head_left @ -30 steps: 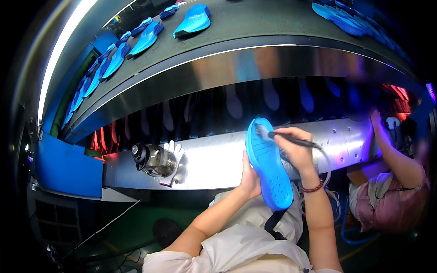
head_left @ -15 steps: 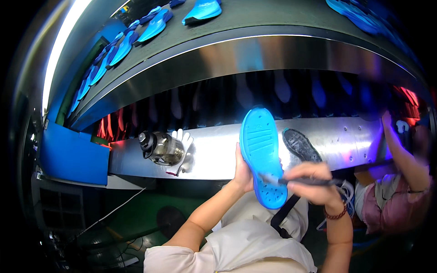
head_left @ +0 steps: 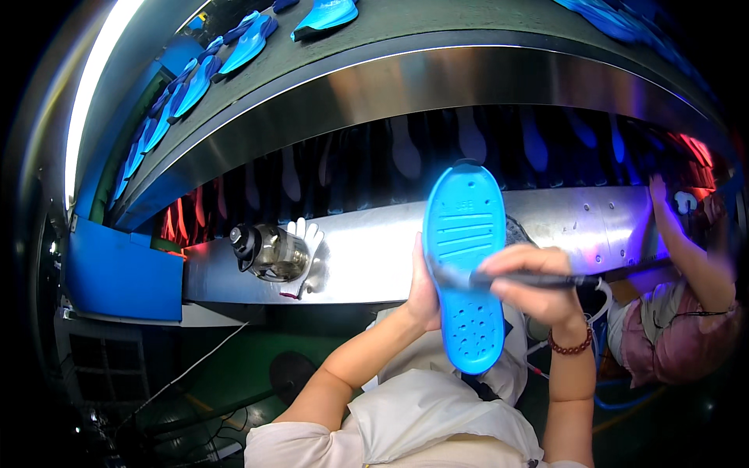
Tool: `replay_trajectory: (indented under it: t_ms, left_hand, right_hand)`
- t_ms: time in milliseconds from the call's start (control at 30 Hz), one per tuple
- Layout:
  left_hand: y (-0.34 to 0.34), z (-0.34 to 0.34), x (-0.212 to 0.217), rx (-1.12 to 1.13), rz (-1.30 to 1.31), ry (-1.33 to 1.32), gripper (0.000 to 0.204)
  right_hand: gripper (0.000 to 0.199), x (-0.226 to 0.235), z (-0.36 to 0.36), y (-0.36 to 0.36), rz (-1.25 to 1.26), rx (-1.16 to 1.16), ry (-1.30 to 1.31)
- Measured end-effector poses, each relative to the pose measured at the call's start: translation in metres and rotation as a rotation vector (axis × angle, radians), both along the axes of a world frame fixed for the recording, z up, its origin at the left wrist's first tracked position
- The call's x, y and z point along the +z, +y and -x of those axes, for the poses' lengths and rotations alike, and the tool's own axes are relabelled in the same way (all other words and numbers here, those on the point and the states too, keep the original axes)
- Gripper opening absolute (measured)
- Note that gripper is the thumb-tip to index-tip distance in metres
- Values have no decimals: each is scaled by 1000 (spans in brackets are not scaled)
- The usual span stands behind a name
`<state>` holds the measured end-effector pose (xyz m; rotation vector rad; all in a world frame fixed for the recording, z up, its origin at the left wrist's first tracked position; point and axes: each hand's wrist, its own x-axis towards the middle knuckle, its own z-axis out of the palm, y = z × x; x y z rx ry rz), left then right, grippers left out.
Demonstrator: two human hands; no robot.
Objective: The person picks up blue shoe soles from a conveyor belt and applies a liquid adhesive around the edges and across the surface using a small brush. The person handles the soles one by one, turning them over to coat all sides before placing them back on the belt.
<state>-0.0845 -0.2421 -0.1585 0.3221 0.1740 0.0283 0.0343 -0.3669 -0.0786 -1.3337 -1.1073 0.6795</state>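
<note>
The left hand [head_left: 422,295] grasps a blue shoe sole [head_left: 466,248] along its left edge, holding it over the near side of the metal bench [head_left: 359,261], ridged part far and pitted part near. The right hand [head_left: 542,292] grips a dark-handled brush [head_left: 479,279], its blurred tip over the sole's middle; contact is unclear. To the left, a translucent bottle [head_left: 279,256] stands beside a white glove [head_left: 312,239]. Blue soles lie on the far belt [head_left: 437,19].

A metal bench [head_left: 367,257] carries a bottle [head_left: 282,254], white glove [head_left: 313,239] and dark piece [head_left: 516,232]; a belt [head_left: 437,17], blue soles [head_left: 246,44].
</note>
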Motion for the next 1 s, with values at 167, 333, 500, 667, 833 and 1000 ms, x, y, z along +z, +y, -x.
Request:
replay_trajectory:
  t_ms: [167, 333, 500, 667, 833, 1000]
  left_hand:
    - [3, -11, 5, 242, -226, 127, 86]
    - [15, -17, 11, 290, -243, -78, 98]
    - [23, -23, 23, 405, -211, 31, 98]
    - [38, -20, 22, 455, -245, -19, 97]
    - [44, -22, 28, 458, -277, -30, 95]
    - [42, -21, 37, 382, -167, -72, 91]
  right_hand:
    - [19, -1, -3, -10, 85, -136, 264]
    - [20, -1, -3, -10, -69, 215, -213]
    - [21, -16, -5, -13, -29, -49, -173]
    - [23, -18, -3, -25, -63, 124, 36]
    - [20, -23, 3, -24, -2, 95, -145]
    - [20, -44, -3, -28, -68, 22, 387]
